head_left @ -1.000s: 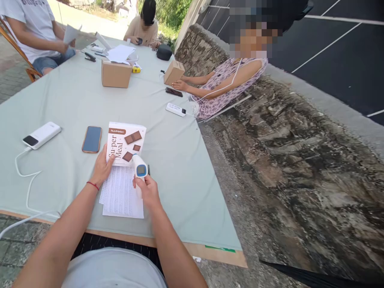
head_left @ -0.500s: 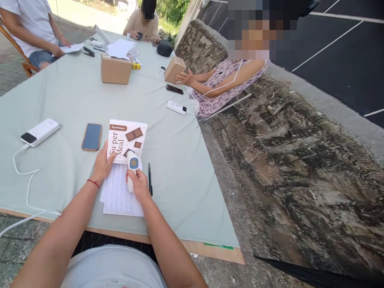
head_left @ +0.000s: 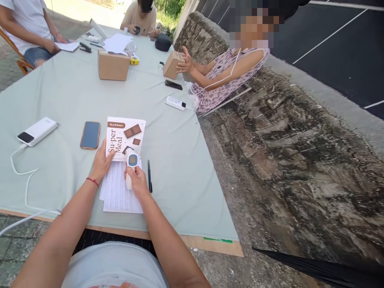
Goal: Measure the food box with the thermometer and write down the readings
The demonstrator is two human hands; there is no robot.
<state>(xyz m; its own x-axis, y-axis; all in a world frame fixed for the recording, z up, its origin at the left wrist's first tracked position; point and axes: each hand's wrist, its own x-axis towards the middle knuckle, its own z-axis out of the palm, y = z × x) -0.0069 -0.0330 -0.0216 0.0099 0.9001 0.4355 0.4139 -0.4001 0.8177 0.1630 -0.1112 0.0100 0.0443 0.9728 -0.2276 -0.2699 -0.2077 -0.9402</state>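
Note:
My left hand (head_left: 103,162) grips the lower left edge of a white box (head_left: 136,130) printed "NutriMotion Su-per Meal" with brown chocolate pieces, its thumb on the front. In my right hand (head_left: 138,182) is a white infrared thermometer (head_left: 132,164) with a blue-framed screen, the fingers closed round its handle. The thermometer's head overlaps the lower right of the box; whether they touch I cannot tell. Beneath both hands lie printed sheets (head_left: 117,192) on the cloth. A black pen (head_left: 149,176) rests just right of my right hand.
A phone (head_left: 90,135) and a corded white power bank (head_left: 37,131) lie to the left. Farther off are a cardboard box (head_left: 113,67) under papers, a smaller carton (head_left: 173,65), a dark phone (head_left: 173,84) and another power bank (head_left: 175,103). Several people sit around the cloth-covered table (head_left: 186,192).
The view has shifted slightly. My hands keep hold of the box and thermometer in nearly the same pose. The person at right has raised their hands beside the small carton.

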